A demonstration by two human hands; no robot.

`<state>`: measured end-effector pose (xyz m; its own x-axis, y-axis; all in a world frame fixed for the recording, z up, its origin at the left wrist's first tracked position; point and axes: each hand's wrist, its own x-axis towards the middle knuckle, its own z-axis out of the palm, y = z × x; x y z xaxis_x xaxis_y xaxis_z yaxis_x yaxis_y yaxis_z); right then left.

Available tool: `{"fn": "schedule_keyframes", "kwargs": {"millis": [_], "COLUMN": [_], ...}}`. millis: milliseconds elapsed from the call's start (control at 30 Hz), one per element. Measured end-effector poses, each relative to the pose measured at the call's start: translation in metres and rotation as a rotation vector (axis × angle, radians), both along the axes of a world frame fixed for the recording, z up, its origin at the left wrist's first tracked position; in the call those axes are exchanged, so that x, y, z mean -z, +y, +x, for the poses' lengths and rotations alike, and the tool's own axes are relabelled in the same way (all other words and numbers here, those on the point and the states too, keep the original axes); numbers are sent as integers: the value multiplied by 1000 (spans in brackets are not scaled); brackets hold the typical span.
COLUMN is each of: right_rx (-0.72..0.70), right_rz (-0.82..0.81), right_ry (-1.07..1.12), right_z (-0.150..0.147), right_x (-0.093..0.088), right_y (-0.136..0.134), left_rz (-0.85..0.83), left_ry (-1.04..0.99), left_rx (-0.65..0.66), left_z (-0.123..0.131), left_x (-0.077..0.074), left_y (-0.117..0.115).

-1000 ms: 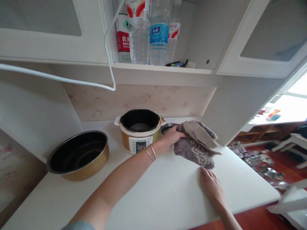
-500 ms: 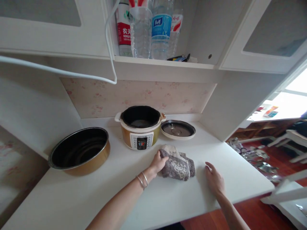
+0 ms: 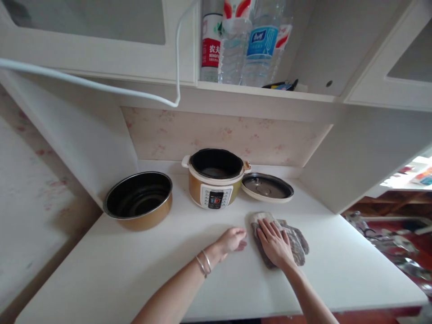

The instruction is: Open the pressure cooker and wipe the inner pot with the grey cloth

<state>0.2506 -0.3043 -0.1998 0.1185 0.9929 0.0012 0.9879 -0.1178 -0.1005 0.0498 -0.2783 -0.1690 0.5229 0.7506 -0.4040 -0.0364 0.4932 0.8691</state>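
On the white countertop (image 3: 216, 279) lies a folded grey-brown cloth (image 3: 297, 245) with a pale patch on top. My right hand (image 3: 275, 243) rests flat on it, fingers stretched out and a little spread. Just left of the cloth, my left hand (image 3: 232, 243) is held apart from it, with loosely bent fingers and nothing in them. Behind the hands stands an electric pressure cooker (image 3: 216, 191), its top uncovered and its dark inside showing. The round lid (image 3: 268, 186) lies underside up to its right.
A gold pot with a black inside (image 3: 148, 220) stands at the left of the counter. Overhead, a cabinet shelf (image 3: 236, 90) holds several plastic bottles (image 3: 259, 49). A white cable (image 3: 135, 92) hangs in front of the cabinet.
My left hand has let go of the cloth and drawn clear of it. My right hand has moved left from the bare counter onto the cloth. The view has turned left.
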Motion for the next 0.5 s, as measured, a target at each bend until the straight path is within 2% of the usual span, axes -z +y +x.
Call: {"fn": "schedule_keyframes", "kwargs": {"millis": [100, 167, 233, 333, 433, 500], "right_rx": [-6, -1, -12, -131, -392, -504], "right_rz": [-26, -37, -20, 6, -195, -277], "right_ry": [42, 149, 298, 597, 984, 1077], "right_z": [10, 8, -6, -53, -120, -166], "right_x": [5, -3, -20, -53, -85, -100], "right_y": [7, 15, 23, 32, 38, 45], "left_rz": [88, 109, 118, 149, 227, 273], "left_ry": [13, 70, 161, 287, 324, 302], "left_rx": [-80, -172, -301, -592, -895, -1095], "left_z": [-67, -114, -158, -220, -275, -305], "left_x": [-10, -15, -16, -11, -11, -16], "left_y": [-11, -24, -38, -54, -58, -55]}}
